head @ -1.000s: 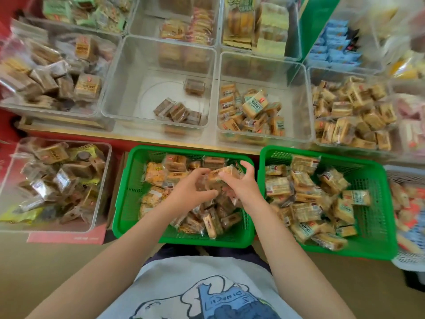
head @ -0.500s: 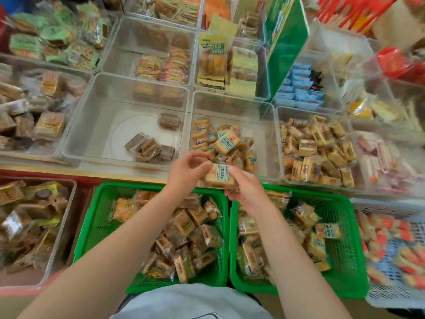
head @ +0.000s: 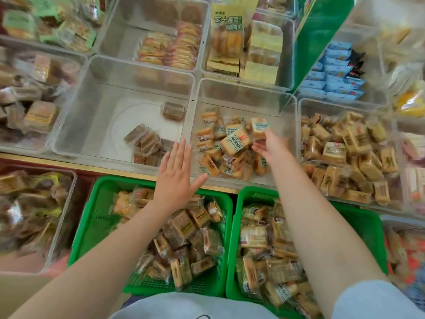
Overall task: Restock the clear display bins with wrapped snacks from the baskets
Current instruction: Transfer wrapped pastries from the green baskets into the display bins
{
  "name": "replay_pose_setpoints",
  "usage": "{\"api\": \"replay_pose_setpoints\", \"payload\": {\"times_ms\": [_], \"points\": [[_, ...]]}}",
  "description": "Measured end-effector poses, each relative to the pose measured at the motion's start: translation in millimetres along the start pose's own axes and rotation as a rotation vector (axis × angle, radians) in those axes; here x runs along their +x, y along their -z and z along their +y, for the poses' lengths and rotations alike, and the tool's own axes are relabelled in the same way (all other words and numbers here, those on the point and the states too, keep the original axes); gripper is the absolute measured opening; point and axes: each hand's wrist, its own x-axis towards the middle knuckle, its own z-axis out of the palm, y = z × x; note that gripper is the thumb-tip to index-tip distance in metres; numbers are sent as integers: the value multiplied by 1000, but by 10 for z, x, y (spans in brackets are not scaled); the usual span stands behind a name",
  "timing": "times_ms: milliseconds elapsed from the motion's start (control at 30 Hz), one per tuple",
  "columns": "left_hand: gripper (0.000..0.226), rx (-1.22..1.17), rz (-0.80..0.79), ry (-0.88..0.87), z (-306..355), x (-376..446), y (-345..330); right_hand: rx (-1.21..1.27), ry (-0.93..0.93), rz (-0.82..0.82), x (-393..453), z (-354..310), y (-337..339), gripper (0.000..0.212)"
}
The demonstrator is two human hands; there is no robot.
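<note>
Hovering flat-fingered, left hand point(head: 177, 174) holds nothing — right hand point(head: 270, 143) (fingers spread, empty) beside tilted snack point(head: 235, 141).

Two baskets point(head: 96, 229) side by side before the bins point(head: 243, 93).

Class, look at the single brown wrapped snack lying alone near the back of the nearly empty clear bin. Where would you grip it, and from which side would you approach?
Grip the lone brown snack across its two long sides, coming straight down from above through the clear bin's open top. It lies flat and apart from the other packs, so both sides look free for fingers. The open left hand is nearer.
</note>
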Motion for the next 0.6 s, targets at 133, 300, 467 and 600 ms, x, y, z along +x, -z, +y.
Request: {"api": "replay_pose_setpoints", "payload": {"times_ms": [133, 300, 467, 600], "points": [[91, 10, -33, -9, 12, -9, 13, -151, -58, 18, 125, 228, 100, 27], [88, 8, -65, -18, 16, -31, 114, -110, 97, 22, -561, 329, 155, 18], [80, -111, -101, -74, -119, -253, 310, -308, 276, -160, -1590, 804, 54, 17], [66, -306, -38, -63, -302, -853, 220, -607, 161, -333, -1847, 1607, -124, 14]]}}
